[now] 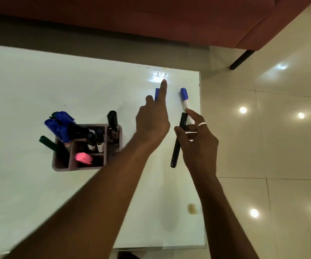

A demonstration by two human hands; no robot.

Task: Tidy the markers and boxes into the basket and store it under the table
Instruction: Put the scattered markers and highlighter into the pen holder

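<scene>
Table (38, 81); right hand (199, 144) around black marker (176, 152)

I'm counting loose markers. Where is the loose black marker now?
In the head view, the black marker is on the right, gripped in the right hand near the right edge of the table, beside a blue-capped white marker.
</scene>
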